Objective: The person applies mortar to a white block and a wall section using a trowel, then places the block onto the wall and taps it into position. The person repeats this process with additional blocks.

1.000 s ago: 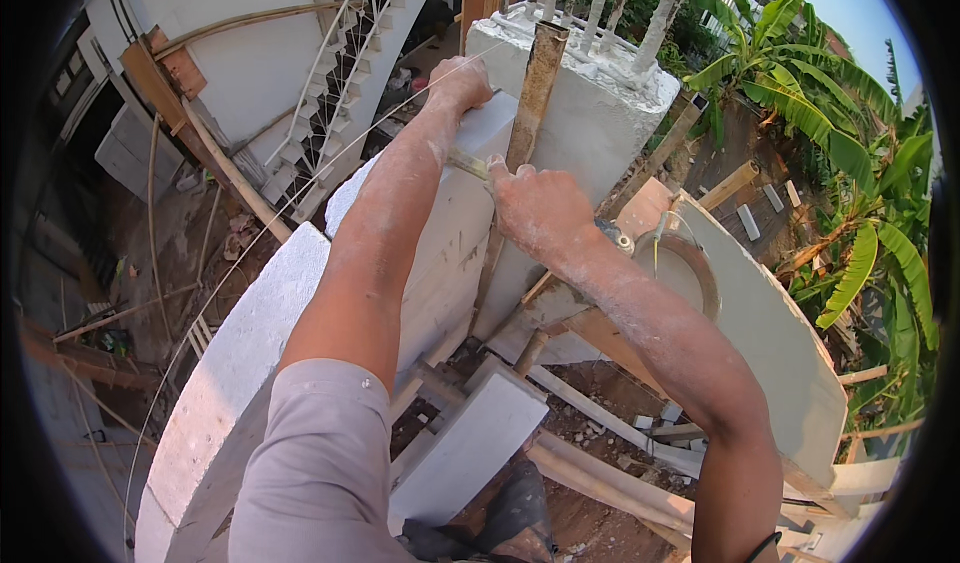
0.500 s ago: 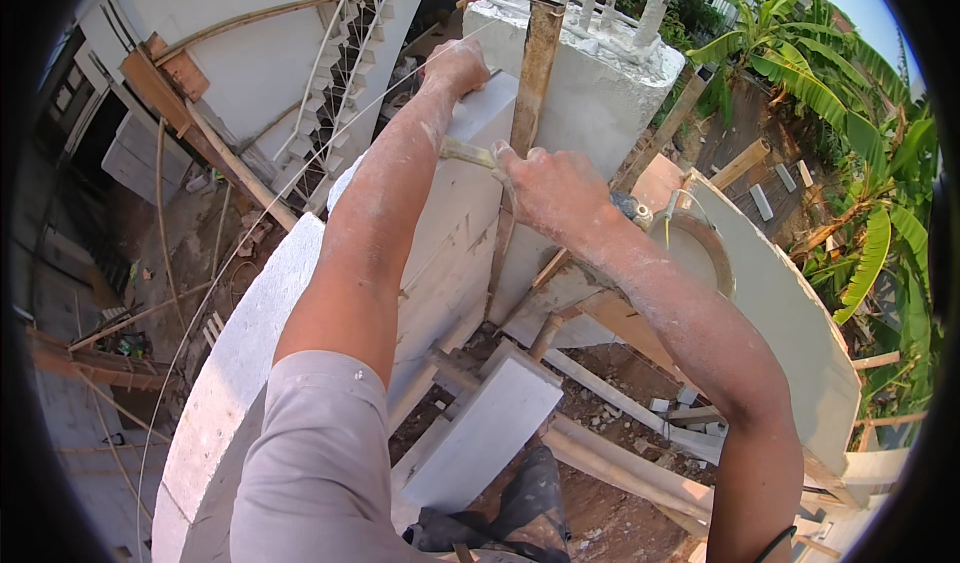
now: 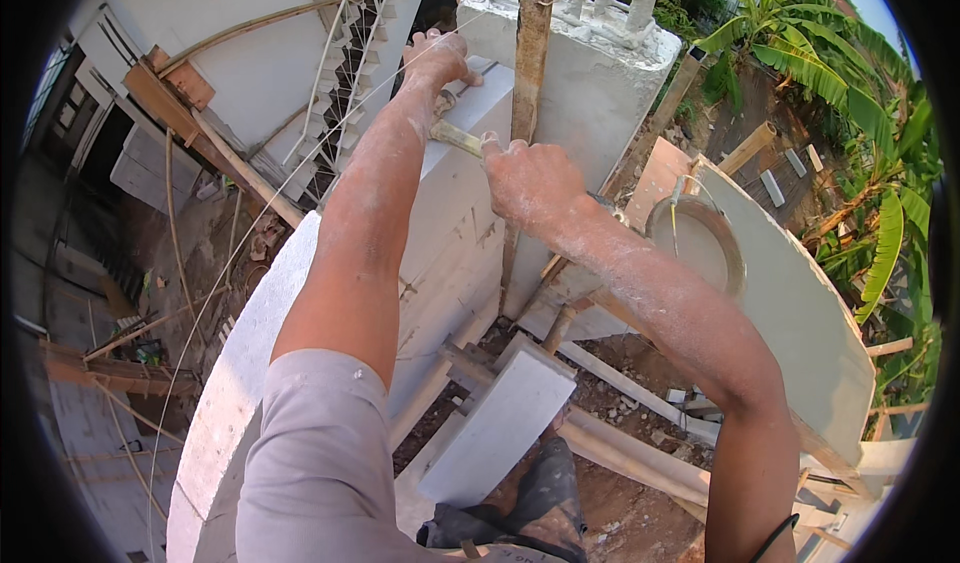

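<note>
My left hand (image 3: 437, 61) rests on the upper end of a white block (image 3: 475, 113), its fingers apart and slightly bent, beside a thin taut string (image 3: 300, 168). My right hand (image 3: 530, 185) is closed on the pale handle (image 3: 458, 137) of a hammer-like tool, whose head is partly hidden behind my left forearm at the block's edge. A stained upright batten (image 3: 530, 48) stands just right of the block, against a rough-topped grey concrete column (image 3: 610, 98). The white block wall (image 3: 240, 363) curves down the left, below my left arm.
A round bucket (image 3: 695, 248) with a cord sits by a curved panel (image 3: 805, 333) on the right. Below are loose blocks (image 3: 495, 423), beams (image 3: 630, 463) and rubble. A white staircase (image 3: 340, 93) and leaning poles stand left; banana plants (image 3: 810, 63) are right, beyond a drop.
My left hand has risen slightly, its fingers loosening from their curl. The tool in my right hand has moved up and leftward, and the whole view has shifted a little.
</note>
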